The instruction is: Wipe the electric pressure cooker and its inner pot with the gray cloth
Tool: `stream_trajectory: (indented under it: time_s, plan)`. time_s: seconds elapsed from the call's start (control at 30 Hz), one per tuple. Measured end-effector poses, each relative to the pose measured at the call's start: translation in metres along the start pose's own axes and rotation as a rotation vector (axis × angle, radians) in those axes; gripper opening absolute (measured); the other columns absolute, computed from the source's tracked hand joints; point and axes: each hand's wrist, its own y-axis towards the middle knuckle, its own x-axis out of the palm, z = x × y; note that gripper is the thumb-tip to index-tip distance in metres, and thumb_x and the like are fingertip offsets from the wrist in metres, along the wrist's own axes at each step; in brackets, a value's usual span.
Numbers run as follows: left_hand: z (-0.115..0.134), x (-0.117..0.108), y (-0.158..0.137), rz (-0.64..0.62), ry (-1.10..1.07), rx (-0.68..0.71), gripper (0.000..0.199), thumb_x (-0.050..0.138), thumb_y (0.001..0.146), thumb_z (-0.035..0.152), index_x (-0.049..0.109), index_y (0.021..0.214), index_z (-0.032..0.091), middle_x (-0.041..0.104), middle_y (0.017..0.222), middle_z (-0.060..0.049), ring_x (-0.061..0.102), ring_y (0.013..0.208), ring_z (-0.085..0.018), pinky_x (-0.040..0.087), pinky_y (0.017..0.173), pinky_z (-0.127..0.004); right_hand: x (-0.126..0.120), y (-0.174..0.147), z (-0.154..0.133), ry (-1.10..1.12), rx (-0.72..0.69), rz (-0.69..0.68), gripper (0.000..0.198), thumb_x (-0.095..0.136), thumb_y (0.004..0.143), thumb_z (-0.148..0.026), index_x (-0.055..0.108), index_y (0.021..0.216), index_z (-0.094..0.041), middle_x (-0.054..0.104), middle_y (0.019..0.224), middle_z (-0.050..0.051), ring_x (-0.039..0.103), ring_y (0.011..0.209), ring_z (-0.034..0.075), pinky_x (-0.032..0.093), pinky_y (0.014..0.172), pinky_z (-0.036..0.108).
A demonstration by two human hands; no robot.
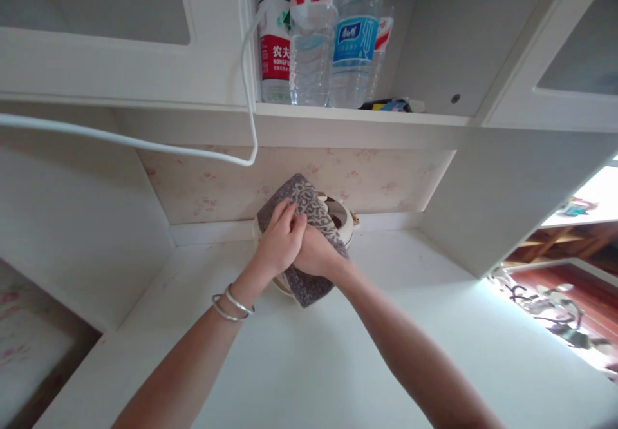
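A grey-brown cloth (316, 207) with a pale leafy pattern lies draped at a slant over a round cream-white vessel (346, 232) standing at the back of the white surface. Part of the vessel's opening shows to the right of the cloth; the rest is covered, and its kind is unclear. My left hand (281, 239), with two silver bangles (232, 305) at the wrist, is closed on the cloth, its thumb against my right hand. My right hand (315, 252) presses on the cloth too, with its fingers curled and partly hidden under the left.
Above, an open cabinet shelf holds several water bottles (355, 52) and small packets (393, 105). A white cable (183, 151) hangs across the left. White side panels (521, 184) flank the flowered back wall (207, 187). At right is a metal ornament with leaves (570, 326).
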Motion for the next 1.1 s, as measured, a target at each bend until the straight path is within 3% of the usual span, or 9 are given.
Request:
stream_trajectory:
  time_s: [0.1, 0.2, 0.37, 0.47, 0.57, 0.67, 0.93, 1.0, 1.1]
  plan:
    - [-0.015, 0.015, 0.025, -0.174, 0.009, -0.096, 0.062, 0.035, 0.093, 0.057, 0.055, 0.130, 0.012, 0.047, 0.144, -0.017, 0.040, 0.136, -0.029, 0.030, 0.113, -0.044, -0.005, -0.023, 0.000, 0.153, 0.074, 0.293, 0.026, 0.046, 0.086, -0.012, 0.069, 0.098, -0.016, 0.067, 0.109, 0.011, 0.062, 0.102, 0.020, 0.049, 0.091, 0.030]
    - [-0.032, 0.023, 0.040, -0.278, 0.047, -0.118, 0.077, 0.036, 0.087, 0.069, 0.050, 0.135, 0.009, 0.040, 0.148, -0.020, 0.036, 0.138, -0.033, 0.030, 0.112, -0.045, -0.008, -0.073, 0.004, 0.273, 0.079, 0.479, 0.023, 0.047, 0.090, -0.015, 0.068, 0.097, -0.022, 0.066, 0.112, 0.007, 0.061, 0.105, 0.017, 0.049, 0.094, 0.030]
    - [-0.053, 0.023, 0.058, -0.236, 0.205, -0.157, 0.095, 0.037, 0.082, 0.074, 0.040, 0.140, -0.002, 0.022, 0.152, -0.028, 0.020, 0.143, -0.037, 0.021, 0.115, -0.047, 0.020, -0.184, 0.045, 0.262, 0.463, 0.408, 0.021, 0.049, 0.092, -0.028, 0.069, 0.090, -0.023, 0.070, 0.100, 0.007, 0.066, 0.094, 0.019, 0.054, 0.080, 0.029]
    - [-0.063, 0.018, 0.073, -0.275, 0.198, -0.025, 0.083, 0.037, 0.086, 0.069, 0.044, 0.138, 0.005, 0.036, 0.149, -0.023, 0.028, 0.141, -0.034, 0.023, 0.114, -0.045, 0.050, -0.251, 0.076, 0.200, 0.662, 0.311, 0.027, 0.049, 0.090, -0.038, 0.072, 0.090, -0.023, 0.071, 0.098, 0.007, 0.068, 0.090, 0.021, 0.056, 0.077, 0.029]
    - [-0.072, 0.011, 0.080, -0.357, 0.103, 0.076, 0.059, 0.037, 0.090, 0.060, 0.060, 0.122, 0.015, 0.062, 0.127, -0.013, 0.057, 0.118, -0.029, 0.041, 0.100, -0.038, 0.073, -0.295, 0.091, 0.132, 0.745, 0.259, 0.031, 0.048, 0.088, -0.043, 0.073, 0.088, -0.025, 0.073, 0.098, 0.006, 0.070, 0.089, 0.022, 0.057, 0.078, 0.029]
    - [-0.081, 0.009, 0.077, -0.289, 0.040, 0.021, 0.045, 0.042, 0.090, 0.053, 0.068, 0.097, 0.017, 0.072, 0.097, -0.007, 0.066, 0.089, -0.024, 0.048, 0.080, -0.033, 0.083, -0.307, 0.091, 0.063, 0.783, 0.234, 0.032, 0.044, 0.088, -0.041, 0.073, 0.090, -0.027, 0.073, 0.102, 0.005, 0.069, 0.092, 0.022, 0.056, 0.081, 0.028]
    - [-0.086, 0.012, 0.101, 0.039, 0.021, 0.027, 0.044, 0.041, 0.090, 0.053, 0.064, 0.086, 0.015, 0.066, 0.079, -0.002, 0.059, 0.077, -0.019, 0.045, 0.074, -0.028, 0.086, -0.291, 0.092, 0.028, 0.764, 0.113, 0.034, 0.041, 0.088, -0.039, 0.072, 0.092, -0.027, 0.071, 0.105, 0.005, 0.068, 0.096, 0.021, 0.054, 0.084, 0.028]
    - [-0.078, 0.017, 0.120, -0.013, 0.001, 0.102, 0.048, 0.042, 0.089, 0.056, 0.067, 0.087, 0.015, 0.067, 0.080, -0.002, 0.059, 0.078, -0.018, 0.045, 0.074, -0.027, 0.086, -0.292, 0.095, 0.037, 0.778, 0.120, 0.033, 0.041, 0.087, -0.041, 0.071, 0.091, -0.027, 0.072, 0.104, 0.004, 0.068, 0.094, 0.021, 0.055, 0.082, 0.027]
    - [-0.066, 0.033, 0.149, -0.238, -0.082, 0.169, 0.048, 0.047, 0.087, 0.057, 0.071, 0.094, 0.015, 0.072, 0.091, -0.004, 0.063, 0.085, -0.020, 0.046, 0.081, -0.030, 0.085, -0.291, 0.096, 0.063, 0.780, 0.135, 0.032, 0.042, 0.086, -0.042, 0.071, 0.087, -0.029, 0.072, 0.100, 0.003, 0.069, 0.090, 0.021, 0.055, 0.079, 0.025]
